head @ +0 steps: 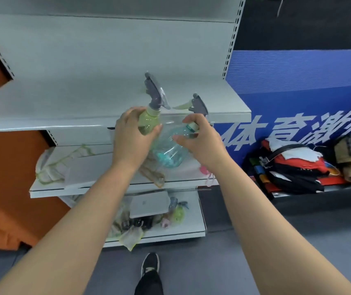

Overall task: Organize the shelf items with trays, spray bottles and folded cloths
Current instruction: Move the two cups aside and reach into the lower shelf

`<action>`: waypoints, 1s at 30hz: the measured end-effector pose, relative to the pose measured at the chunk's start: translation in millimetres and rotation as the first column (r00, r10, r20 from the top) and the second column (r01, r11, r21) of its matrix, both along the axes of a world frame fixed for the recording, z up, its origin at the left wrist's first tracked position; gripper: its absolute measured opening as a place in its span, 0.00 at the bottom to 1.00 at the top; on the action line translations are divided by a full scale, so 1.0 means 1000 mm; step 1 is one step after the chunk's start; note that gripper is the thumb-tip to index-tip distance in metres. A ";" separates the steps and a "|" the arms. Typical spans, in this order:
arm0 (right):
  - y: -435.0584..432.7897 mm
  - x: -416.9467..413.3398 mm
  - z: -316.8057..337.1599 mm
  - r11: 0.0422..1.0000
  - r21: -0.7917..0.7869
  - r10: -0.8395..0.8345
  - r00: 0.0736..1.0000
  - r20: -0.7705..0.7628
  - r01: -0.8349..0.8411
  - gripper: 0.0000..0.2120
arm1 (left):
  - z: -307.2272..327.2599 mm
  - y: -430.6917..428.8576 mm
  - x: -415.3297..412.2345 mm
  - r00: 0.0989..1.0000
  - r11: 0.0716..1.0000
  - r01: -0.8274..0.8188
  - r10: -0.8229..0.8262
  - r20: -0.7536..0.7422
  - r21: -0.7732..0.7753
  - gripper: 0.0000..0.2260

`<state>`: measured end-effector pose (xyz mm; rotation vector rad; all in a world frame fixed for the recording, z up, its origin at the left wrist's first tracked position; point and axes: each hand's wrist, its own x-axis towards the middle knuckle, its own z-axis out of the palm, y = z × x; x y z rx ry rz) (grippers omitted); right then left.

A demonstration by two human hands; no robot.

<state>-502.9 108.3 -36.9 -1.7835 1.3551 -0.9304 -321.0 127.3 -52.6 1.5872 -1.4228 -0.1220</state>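
Both of your hands are up at the shelving. Your left hand (132, 133) has its fingers wrapped round the body of a translucent yellow-green plastic spray bottle with a grey trigger head (146, 122), held upright against the front lip of the pale grey metal upper shelf (63, 109). Your right hand (202, 141) has its fingers curled round the neck of a translucent teal plastic spray bottle with a grey trigger head (168, 152), which tilts with its round base swung toward the middle shelf (98, 167). The two bottles sit just beside each other; whether they touch, I cannot tell. On that middle shelf lies a white cloth with green trim (51, 165) at the left and a crumpled brownish cloth (153, 173) under your hands. Down on the bottom shelf (191, 231) there's a flat white tray (149, 204) over a jumble of small items. To the right, a heap of red, black and white clothes (287, 167) sits below a blue board with white lettering (298, 81).
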 end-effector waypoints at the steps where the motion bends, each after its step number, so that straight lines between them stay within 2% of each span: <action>1: -0.007 0.002 0.008 1.000 -0.018 -0.007 1.000 -0.002 0.007 0.20 | 0.010 -0.007 0.002 1.000 1.000 0.010 -0.010 -0.011 -0.016 0.19; 5: -0.039 0.010 0.035 0.995 -0.089 -0.038 0.999 0.011 0.039 0.20 | 0.044 -0.039 0.006 0.993 0.998 0.050 -0.054 -0.102 -0.048 0.18; 8: -0.071 0.015 0.057 0.984 -0.156 -0.088 0.995 -0.039 0.081 0.22 | 0.063 -0.071 0.013 0.987 0.997 0.069 -0.075 -0.141 -0.045 0.18; 12: -0.117 0.019 0.075 0.969 -0.205 -0.155 0.985 -0.073 0.137 0.23 | 0.078 -0.127 0.029 0.991 0.996 0.088 -0.088 -0.098 -0.002 0.15; 19: -0.188 0.028 0.067 0.945 -0.243 -0.264 0.951 -0.163 0.221 0.23 | 0.078 -0.218 0.043 0.985 0.986 0.140 -0.130 -0.112 0.092 0.21; 30: -0.253 0.041 0.049 0.901 -0.249 -0.405 0.896 -0.183 0.356 0.23 | 0.054 -0.273 0.031 0.928 0.945 0.282 -0.226 -0.296 0.163 0.15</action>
